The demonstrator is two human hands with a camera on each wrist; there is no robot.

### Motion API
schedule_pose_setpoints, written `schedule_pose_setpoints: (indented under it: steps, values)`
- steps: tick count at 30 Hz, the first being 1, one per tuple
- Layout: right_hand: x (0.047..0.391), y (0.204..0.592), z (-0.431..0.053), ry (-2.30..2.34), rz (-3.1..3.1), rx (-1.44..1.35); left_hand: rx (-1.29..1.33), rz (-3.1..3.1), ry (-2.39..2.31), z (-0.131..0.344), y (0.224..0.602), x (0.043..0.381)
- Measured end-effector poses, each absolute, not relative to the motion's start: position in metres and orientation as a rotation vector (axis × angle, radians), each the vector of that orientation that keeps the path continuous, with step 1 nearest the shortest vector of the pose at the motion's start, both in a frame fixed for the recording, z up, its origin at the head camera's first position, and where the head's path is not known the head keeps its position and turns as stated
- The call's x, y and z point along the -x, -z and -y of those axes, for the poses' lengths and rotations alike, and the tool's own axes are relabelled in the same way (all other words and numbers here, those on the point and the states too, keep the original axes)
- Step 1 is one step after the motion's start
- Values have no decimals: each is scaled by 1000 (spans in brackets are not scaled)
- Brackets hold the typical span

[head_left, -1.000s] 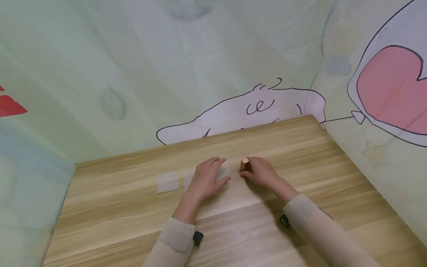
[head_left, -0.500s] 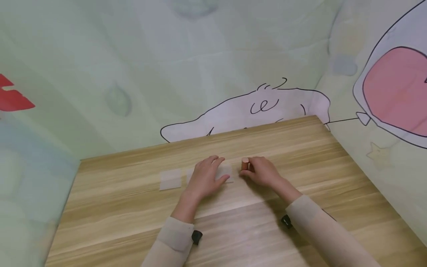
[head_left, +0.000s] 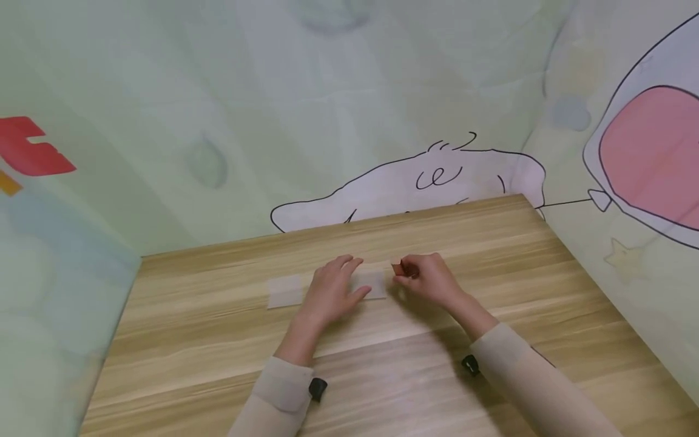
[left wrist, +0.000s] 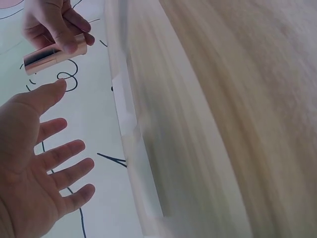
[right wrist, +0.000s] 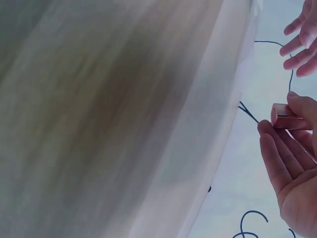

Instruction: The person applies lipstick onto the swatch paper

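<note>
A shiny rose-gold lipstick tube (left wrist: 49, 57) is pinched between the thumb and fingers of my right hand (head_left: 434, 282). In the head view the tube (head_left: 397, 269) tilts, one end pointing left. My left hand (head_left: 330, 291) hovers over the row of pale translucent squares with fingers spread and nothing in its grasp. One square (head_left: 284, 291) lies left of that hand and another (head_left: 369, 285) shows to its right, beside the thumb. The left hand covers the part of the row between them. The right wrist view shows the tube (right wrist: 283, 116) resting against curled fingers.
The wood-grain table (head_left: 382, 364) has its far edge against a wall cloth (head_left: 327, 121) printed with cartoon drawings. A side wall with a pink balloon drawing (head_left: 655, 145) stands along the right edge. Small black devices (head_left: 318, 389) sit at both wrists.
My right hand has tipped the lipstick from upright to leaning left. My left hand has shifted slightly left, baring more of the right-hand square. The head view has turned a little.
</note>
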State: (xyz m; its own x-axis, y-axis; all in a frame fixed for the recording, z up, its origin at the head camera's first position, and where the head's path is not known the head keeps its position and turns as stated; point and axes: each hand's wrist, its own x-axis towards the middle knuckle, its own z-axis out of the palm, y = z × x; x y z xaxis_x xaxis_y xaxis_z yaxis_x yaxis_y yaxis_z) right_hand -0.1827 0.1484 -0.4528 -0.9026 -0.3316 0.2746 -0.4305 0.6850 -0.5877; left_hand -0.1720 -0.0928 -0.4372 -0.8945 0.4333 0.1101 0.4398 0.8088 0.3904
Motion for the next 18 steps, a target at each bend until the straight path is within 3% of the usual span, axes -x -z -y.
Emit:
schedule_pose_setpoints:
  steps: [18]
  values:
    - [175,439,-136,-1158,2542,-641,644,2910,658,122,427,160]
